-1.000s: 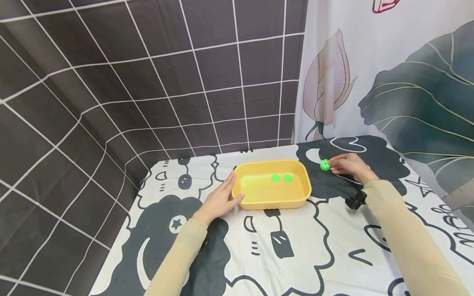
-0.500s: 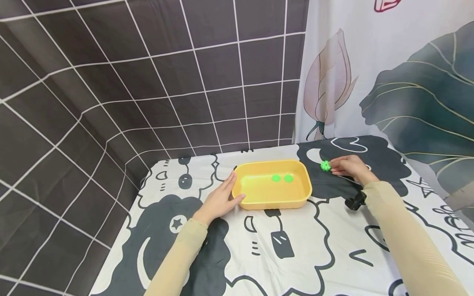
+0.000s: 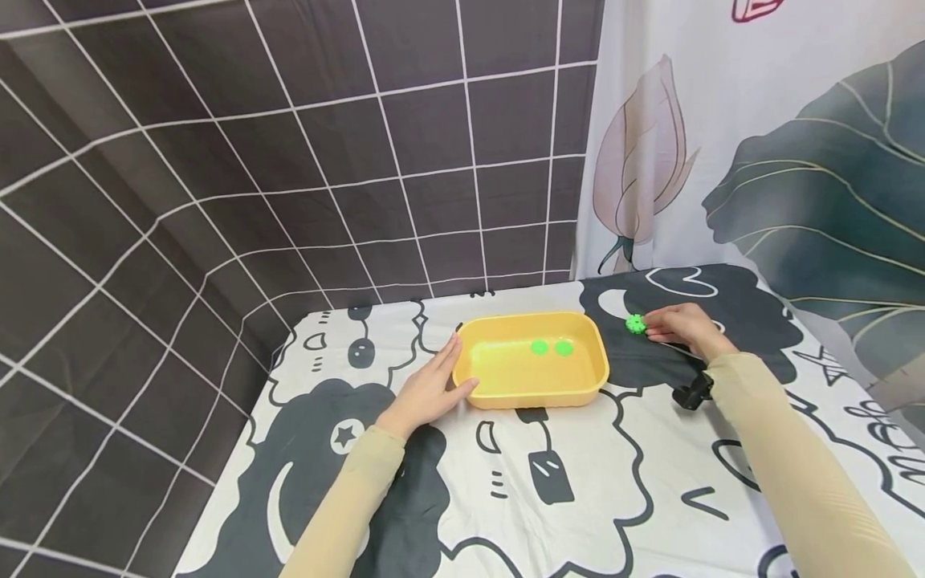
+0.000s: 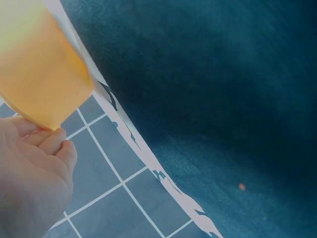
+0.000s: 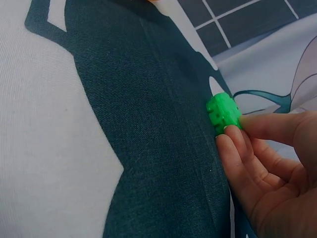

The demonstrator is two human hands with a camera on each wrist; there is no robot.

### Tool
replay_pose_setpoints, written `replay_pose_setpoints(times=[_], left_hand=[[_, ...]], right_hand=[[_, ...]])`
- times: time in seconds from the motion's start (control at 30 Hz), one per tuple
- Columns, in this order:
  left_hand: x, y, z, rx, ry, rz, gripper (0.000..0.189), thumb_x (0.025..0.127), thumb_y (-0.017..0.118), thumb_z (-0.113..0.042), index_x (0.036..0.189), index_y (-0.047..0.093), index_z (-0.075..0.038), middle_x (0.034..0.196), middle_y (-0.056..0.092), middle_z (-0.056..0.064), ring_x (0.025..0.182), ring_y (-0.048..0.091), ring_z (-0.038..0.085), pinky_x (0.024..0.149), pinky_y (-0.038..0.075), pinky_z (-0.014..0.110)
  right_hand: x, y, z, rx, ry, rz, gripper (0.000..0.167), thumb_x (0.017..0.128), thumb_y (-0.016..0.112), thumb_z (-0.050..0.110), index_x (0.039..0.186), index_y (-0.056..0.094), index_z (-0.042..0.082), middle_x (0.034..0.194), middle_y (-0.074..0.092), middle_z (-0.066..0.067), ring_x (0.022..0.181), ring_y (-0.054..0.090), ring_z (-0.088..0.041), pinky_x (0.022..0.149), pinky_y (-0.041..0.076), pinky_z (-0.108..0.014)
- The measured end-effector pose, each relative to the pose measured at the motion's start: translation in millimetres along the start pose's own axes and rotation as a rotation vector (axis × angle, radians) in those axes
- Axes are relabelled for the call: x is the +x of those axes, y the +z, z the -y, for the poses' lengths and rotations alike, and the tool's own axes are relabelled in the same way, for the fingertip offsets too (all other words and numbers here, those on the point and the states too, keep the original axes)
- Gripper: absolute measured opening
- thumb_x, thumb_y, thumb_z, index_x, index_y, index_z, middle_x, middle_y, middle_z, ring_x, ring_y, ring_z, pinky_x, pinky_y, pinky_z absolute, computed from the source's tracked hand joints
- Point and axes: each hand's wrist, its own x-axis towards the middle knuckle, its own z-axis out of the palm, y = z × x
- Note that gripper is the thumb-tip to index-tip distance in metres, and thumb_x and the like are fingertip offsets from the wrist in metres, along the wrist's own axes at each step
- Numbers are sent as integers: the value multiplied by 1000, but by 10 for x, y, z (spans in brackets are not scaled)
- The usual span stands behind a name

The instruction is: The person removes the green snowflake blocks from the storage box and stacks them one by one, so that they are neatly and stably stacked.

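A yellow plastic tray [image 3: 531, 399] stands on the cloth-covered surface, with two flat green rounds [image 3: 564, 348] inside. My left hand [image 3: 426, 389] rests against the tray's left end, fingers lying straight along it and thumb at its near corner. The left wrist view has the fingertips at a tray corner. Right of the tray, my right hand [image 3: 682, 325] pinches a small bright green, notched, gear-like toy piece [image 5: 224, 113] between thumb and fingertips. That piece sits right by the dark patch of the cloth.
A white and dark grey cartoon-print cloth [image 3: 470, 482] covers the surface. Behind it rises a dark gridded sheet [image 3: 405, 160], with a flower-print curtain [image 3: 639, 144] at the right. A black wrist camera [image 3: 694, 391] hangs under the right wrist.
Almost nothing differs. The right hand and the green toy piece have shifted very slightly; the left hand stays at the tray.
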Motion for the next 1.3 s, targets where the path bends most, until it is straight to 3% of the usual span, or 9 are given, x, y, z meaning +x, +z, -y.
replay_pose_setpoints(times=[1.3], left_hand=[[4, 2, 11, -2, 11, -23, 85, 100, 44, -63, 161, 21, -10, 168, 13, -2, 150, 26, 22, 119, 29, 40]], right_hand=[[-53, 25, 7, 37, 11, -36, 47, 98, 60, 6, 134, 47, -22, 77, 70, 8, 70, 68, 0, 72, 58, -20]])
